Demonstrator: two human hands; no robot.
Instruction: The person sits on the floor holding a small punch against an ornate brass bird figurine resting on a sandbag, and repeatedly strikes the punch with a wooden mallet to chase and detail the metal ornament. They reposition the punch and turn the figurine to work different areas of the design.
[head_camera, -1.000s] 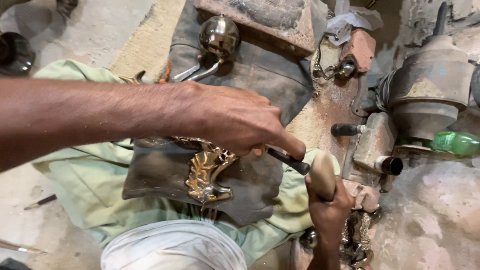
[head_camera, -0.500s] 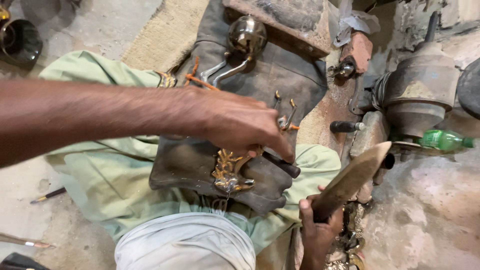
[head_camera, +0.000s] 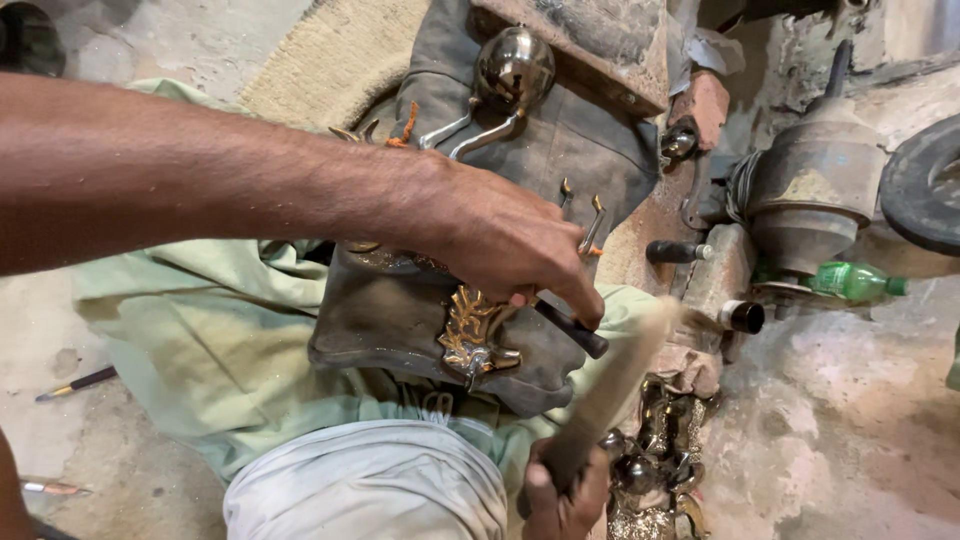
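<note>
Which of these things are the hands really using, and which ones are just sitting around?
In use:
- left hand holding a thin dark metal tool
- shiny golden leaf-shaped ornament on the grey cloth pad
- right hand gripping a blurred wooden mallet

Lying about:
- green plastic bottle
- round silvery metal ball piece
- black tyre

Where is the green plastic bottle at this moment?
In the head view, the green plastic bottle lies on its side at the right, on the dusty ground just below the round metal machine housing, near a black tyre.
</note>
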